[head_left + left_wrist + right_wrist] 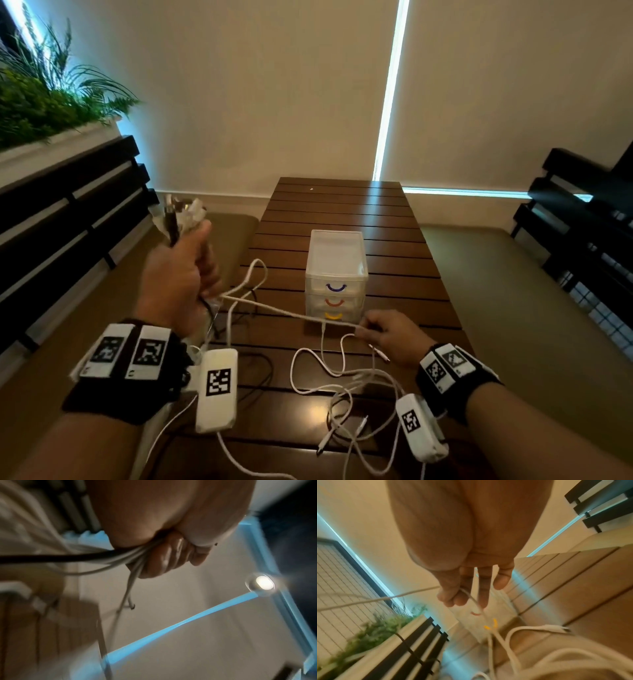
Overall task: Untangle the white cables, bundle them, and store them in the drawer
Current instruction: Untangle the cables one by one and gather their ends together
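Note:
My left hand [191, 270] is raised at the table's left edge and grips a bunch of cables [181, 214], white ones and a black one, their ends sticking up above the fist. In the left wrist view the curled fingers [164, 559] clamp the white strands [109, 555]. One white cable [284, 311] runs taut from that fist to my right hand [375, 330], which pinches it between thumb and forefinger [452, 599] just in front of the small clear drawer unit [336, 274]. Loose white cable loops [342, 383] lie tangled on the table near me.
The drawer unit has blue, red and yellow handles; all drawers look closed. It stands mid-table on a dark slatted wooden table [342, 205]. A black cable [260, 363] lies by my left wrist. Dark slatted benches [68, 212] flank both sides; plants [44, 102] sit far left.

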Demonstrator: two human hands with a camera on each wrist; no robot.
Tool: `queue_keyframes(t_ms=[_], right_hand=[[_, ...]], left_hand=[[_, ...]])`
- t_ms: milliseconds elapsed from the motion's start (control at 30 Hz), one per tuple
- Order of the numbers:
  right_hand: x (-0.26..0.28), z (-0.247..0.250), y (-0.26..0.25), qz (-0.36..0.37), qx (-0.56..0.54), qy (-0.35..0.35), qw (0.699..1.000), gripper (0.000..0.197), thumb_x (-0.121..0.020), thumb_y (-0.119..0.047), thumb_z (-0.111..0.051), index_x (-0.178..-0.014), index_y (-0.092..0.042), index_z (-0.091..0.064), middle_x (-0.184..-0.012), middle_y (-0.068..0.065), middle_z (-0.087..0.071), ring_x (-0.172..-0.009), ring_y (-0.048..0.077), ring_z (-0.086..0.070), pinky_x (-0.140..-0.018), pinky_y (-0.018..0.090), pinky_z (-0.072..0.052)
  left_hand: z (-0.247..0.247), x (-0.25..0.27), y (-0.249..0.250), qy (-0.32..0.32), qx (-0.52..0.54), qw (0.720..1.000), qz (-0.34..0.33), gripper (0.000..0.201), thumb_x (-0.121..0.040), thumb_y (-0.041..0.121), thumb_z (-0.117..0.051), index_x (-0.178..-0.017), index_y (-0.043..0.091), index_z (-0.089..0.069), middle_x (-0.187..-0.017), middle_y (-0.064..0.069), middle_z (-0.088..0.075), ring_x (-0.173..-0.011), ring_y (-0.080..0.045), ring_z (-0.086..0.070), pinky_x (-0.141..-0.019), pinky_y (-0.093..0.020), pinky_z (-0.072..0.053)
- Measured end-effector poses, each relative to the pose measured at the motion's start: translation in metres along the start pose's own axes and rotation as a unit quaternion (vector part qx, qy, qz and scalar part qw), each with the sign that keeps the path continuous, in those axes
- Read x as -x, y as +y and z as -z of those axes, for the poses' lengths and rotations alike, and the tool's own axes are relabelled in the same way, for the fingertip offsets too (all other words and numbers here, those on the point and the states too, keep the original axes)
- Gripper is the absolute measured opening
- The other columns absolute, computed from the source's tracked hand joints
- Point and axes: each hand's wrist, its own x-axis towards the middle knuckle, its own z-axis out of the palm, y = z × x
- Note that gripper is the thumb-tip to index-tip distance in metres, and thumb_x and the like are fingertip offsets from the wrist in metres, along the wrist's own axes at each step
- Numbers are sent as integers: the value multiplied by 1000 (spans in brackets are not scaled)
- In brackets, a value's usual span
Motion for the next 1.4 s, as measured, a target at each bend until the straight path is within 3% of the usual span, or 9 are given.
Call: queue_keyframes(t_ms=[133,233,333,567,767,867,1000,1233,1400], right_hand=[[-6,17,-48,78,-23,84,993,19,-87,-26,-69,-68,-27,-63,-69,-5,-65,-64,6,-58,-63,21,-47],[-5,22,-88,133,-16,60,989,11,-86,-27,-70,-75,-24,-67,-67,-6,-65,-60,5,-61,-59,19,-52],[-9,23,-103,168,-7,66,984,20,-87,-13,-67,-75,-28,-65,-64,-10,-62,-55,1,-61,-55,16,-48],[-6,7,-71,82,-214,-6,973,9,-86,-6,-67,-90,-12,-61,-74,6,-68,-63,20,-65,-57,29,-51],[0,-3,-40,46,-127,-124,983,8,-89,-2,-61,-90,-10,-61,-72,1,-64,-65,14,-62,-62,27,-52],[0,-4,-32,46,-113,-98,988,7,-90,-1,-60,-89,-6,-65,-73,0,-64,-65,5,-61,-73,27,-53],[-10,-1,-47,45,-121,29,991,8,-92,-15,-62,-89,-15,-69,-71,0,-65,-62,8,-61,-64,30,-51],[-13,8,-104,156,-83,87,980,6,-89,-12,-63,-90,-17,-63,-76,5,-67,-67,19,-63,-67,38,-56],[-4,5,-90,72,-221,-36,972,12,-88,-3,-64,-94,-8,-55,-73,8,-62,-56,10,-61,-52,21,-50]], left_hand=[[-11,3,-1,57,-389,905,-164,22,-93,30,-60,-75,17,-63,-63,-3,-56,-54,-18,-48,-53,-28,-37],[-33,7,-34,-26,-357,927,-108,23,-87,34,-67,-76,14,-71,-51,6,-54,-44,-9,-47,-50,-27,-39],[-53,14,-62,-129,-399,904,-83,21,-85,37,-70,-77,18,-71,-56,10,-59,-46,2,-51,-48,-17,-39],[-50,12,-73,-140,-439,887,-42,20,-84,34,-72,-79,15,-71,-56,7,-55,-52,-10,-52,-57,-24,-40],[-28,-9,-40,50,-361,929,-60,17,-86,25,-71,-83,8,-72,-57,-4,-56,-40,-3,-48,-44,-23,-36],[-5,-23,-25,142,-436,886,-65,36,-86,29,-70,-101,-4,-69,-85,-23,-66,-79,-32,-64,-63,-30,-38],[-7,-12,-32,201,-476,852,-86,41,-83,27,-74,-112,2,-60,-109,-20,-65,-102,-36,-62,-79,-36,-46],[-50,18,-67,-80,-427,898,-68,21,-81,36,-73,-88,15,-73,-66,6,-64,-60,-5,-60,-53,-19,-41],[-40,9,-56,-35,-399,911,-99,11,-80,30,-76,-86,20,-74,-67,9,-66,-60,-1,-61,-52,-11,-45]])
